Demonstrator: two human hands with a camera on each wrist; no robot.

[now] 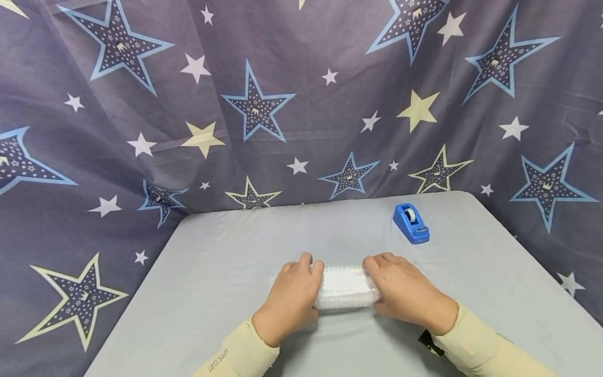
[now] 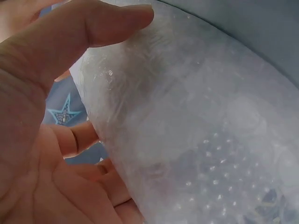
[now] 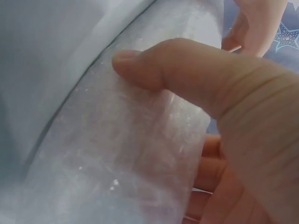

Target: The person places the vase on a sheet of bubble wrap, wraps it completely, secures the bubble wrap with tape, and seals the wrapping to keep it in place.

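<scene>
A bundle wrapped in clear bubble wrap [image 1: 346,287] lies across the near middle of the table, a white patch showing on its top. My left hand [image 1: 292,294] grips its left end, and my right hand [image 1: 409,290] grips the right end. In the left wrist view the thumb presses the near side of the bubble wrap [image 2: 187,126], with the other fingers behind it. The right wrist view shows the same hold: thumb on the front of the wrap [image 3: 121,135], fingers round the far side. What the wrap encloses cannot be made out.
A blue tape dispenser [image 1: 411,224] with a roll of tape stands at the back right of the pale grey table [image 1: 226,262]. Behind and beside the table hangs a dark star-patterned cloth [image 1: 301,99].
</scene>
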